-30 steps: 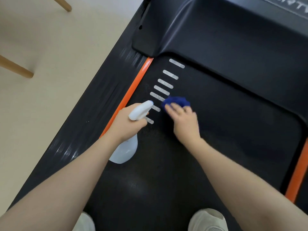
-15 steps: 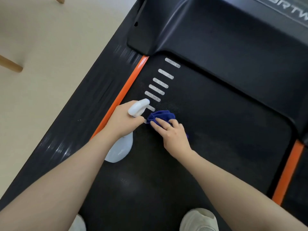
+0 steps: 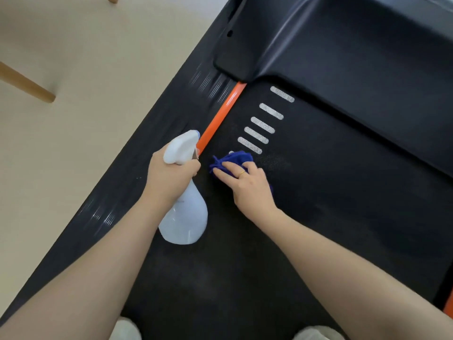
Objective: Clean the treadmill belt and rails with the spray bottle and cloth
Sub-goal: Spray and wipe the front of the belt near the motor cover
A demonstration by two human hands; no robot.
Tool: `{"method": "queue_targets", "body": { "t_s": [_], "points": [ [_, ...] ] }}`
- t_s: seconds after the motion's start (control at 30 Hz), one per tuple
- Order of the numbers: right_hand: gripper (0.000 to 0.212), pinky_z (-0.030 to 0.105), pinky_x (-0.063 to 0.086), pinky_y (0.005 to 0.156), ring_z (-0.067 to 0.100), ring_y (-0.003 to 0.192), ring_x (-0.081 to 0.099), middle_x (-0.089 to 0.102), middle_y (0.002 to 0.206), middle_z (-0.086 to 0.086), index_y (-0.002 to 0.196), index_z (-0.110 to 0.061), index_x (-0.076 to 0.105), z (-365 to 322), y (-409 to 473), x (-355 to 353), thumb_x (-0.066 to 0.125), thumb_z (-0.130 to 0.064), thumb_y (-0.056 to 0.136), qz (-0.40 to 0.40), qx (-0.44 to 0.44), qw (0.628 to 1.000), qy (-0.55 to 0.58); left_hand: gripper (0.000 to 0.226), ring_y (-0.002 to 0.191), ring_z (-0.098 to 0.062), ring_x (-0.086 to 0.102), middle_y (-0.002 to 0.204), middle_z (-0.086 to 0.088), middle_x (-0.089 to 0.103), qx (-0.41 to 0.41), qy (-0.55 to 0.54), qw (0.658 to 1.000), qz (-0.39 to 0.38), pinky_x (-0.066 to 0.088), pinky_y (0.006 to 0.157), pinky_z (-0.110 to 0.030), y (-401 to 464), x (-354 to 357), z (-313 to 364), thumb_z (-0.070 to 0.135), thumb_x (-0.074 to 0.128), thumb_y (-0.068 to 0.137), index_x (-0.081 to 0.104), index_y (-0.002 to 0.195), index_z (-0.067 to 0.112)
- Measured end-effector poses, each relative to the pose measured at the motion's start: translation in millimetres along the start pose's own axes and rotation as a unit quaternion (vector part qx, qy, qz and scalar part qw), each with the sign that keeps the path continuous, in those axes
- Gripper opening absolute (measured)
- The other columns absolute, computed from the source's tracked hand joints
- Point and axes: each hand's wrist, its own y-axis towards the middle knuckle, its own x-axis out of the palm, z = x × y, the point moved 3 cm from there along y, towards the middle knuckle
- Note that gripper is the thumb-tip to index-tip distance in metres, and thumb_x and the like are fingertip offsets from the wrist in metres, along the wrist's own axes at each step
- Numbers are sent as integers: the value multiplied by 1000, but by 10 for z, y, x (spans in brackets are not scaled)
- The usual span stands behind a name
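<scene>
**Treadmill belt: wet footing and a missed edge**

The treadmill belt (image 3: 331, 217) lies under both hands. The right hand (image 3: 247, 185) presses the cloth (image 3: 235, 159) with near-straight fingers; the left hand (image 3: 169, 177), beside it, grips the spray bottle (image 3: 186, 217). Overspray could leave the belt slick underfoot; the orange rail (image 3: 220, 114) beyond the left hand may go unwiped.

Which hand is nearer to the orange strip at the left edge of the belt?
Left. The left hand, gripping the spray bottle, is just beside the orange strip; the right hand presses the blue cloth farther in on the belt.

A white spray bottle (image 3: 184, 212) hangs nozzle-forward above the black treadmill belt (image 3: 343, 204). A crumpled blue cloth (image 3: 235, 159) lies on the belt near the orange rail (image 3: 220, 116)
</scene>
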Motion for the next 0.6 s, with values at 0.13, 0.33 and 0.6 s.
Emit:
{"method": "queue_targets", "body": {
  "t_s": [0.13,0.33,0.6],
  "points": [
    [55,39,45,63,38,82,57,67,112,10,112,-19,69,58,346,40,73,5,63,73,101,992,-13,28,81,-7,53,92,4,56,29,20,999,-6,40,66,-10,49,15,-111,11,61,83,58,110,11],
    [50,37,46,61,35,78,55,65,115,8,116,-21,66,-62,288,88,64,-1,70,22,-5,1000,-17,37,95,-4,57,109,2,61,51,-7,998,-43,43,70,-2,51,-35,-159,21,63,87,56,123,15],
    [49,43,44,72,39,91,53,63,121,8,118,-21,65,168,648,-36,64,1,75,33,151,988,-15,31,88,-2,53,93,17,52,57,49,994,-76,37,68,-9,31,-8,-155,28,59,90,51,119,22]
  ]
}}
